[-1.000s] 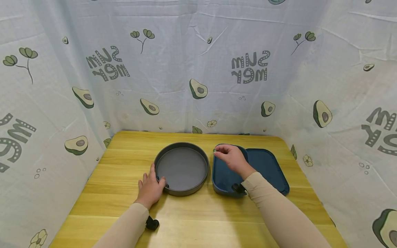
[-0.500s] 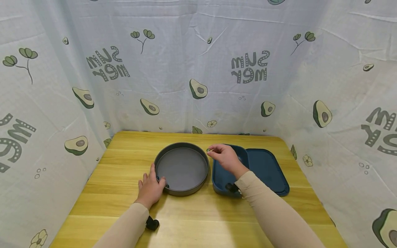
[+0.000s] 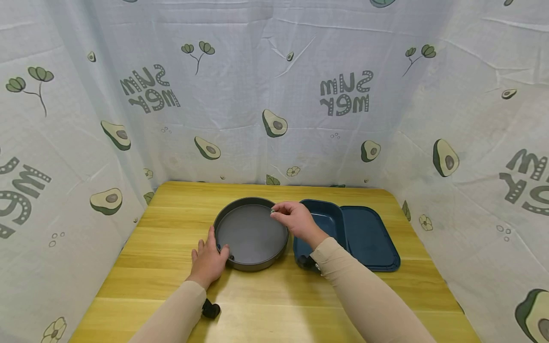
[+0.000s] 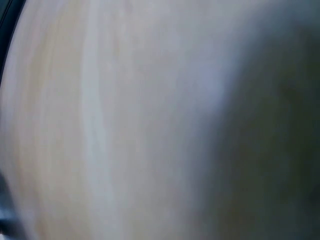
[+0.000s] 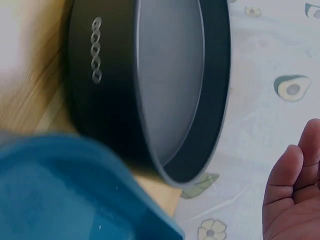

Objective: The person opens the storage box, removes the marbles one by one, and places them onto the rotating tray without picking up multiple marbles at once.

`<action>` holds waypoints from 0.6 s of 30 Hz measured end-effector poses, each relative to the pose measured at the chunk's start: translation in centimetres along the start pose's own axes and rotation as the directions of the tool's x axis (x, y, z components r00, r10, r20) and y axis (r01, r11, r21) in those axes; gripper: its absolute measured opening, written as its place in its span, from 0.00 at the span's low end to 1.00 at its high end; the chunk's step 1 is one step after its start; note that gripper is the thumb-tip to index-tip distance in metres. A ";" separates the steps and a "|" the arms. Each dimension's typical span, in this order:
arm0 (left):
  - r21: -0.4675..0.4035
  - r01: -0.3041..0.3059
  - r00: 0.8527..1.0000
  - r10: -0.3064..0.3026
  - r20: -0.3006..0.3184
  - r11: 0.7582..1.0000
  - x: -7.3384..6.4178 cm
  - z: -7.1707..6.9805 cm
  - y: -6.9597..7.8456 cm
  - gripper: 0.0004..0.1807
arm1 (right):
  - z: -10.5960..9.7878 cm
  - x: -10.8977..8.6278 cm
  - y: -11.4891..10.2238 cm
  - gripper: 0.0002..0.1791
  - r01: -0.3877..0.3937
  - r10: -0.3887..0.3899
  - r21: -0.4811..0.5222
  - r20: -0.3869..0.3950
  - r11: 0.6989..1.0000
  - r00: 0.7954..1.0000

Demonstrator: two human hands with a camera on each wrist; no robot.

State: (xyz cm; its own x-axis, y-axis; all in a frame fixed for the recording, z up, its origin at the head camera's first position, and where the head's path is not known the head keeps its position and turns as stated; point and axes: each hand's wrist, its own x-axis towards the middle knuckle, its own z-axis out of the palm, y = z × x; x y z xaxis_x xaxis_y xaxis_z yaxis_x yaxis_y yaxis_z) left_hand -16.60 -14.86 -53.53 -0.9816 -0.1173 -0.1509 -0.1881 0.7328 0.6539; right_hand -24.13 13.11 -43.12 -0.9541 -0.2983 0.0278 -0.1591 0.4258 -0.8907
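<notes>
apparently, right fingers [image 3: 283, 206] pinch something tiny [image 3: 272, 210] near the pan [image 3: 250, 236].

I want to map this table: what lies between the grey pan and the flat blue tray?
In the head view, the deeper blue container stands between pan and tray, partly hidden by the right hand.
</notes>
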 end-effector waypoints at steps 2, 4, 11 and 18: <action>0.004 0.002 1.000 -0.002 0.008 1.000 0.0 0.0 0.0 0.48 | 0.4 0.0 -0.3 0.11 0.003 -0.003 0.013 0.008 1.000 1.000; 0.006 0.001 1.000 -0.001 0.009 1.000 0.0 -0.1 0.0 0.47 | 0.9 0.1 -0.3 0.10 0.012 -0.012 0.010 0.012 1.000 1.000; 0.005 -0.010 1.000 0.010 0.002 1.000 0.0 -0.1 0.0 0.47 | 2.0 0.2 -0.9 0.12 0.018 -0.019 0.030 0.038 0.999 0.999; 0.001 -0.010 1.000 0.010 0.004 1.000 0.0 0.1 -0.2 0.47 | 2.9 0.4 -1.1 0.12 0.017 -0.018 0.027 0.053 0.999 0.998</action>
State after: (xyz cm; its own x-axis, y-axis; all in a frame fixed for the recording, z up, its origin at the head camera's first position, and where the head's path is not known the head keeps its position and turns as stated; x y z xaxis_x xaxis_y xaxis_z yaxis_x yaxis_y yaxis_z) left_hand -16.54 -14.92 -53.76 -0.9833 -0.1077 -0.1470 -0.1783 0.7349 0.6543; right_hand -23.61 10.07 -43.41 -0.9361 -0.3511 0.0201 -0.1683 0.3974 -0.9021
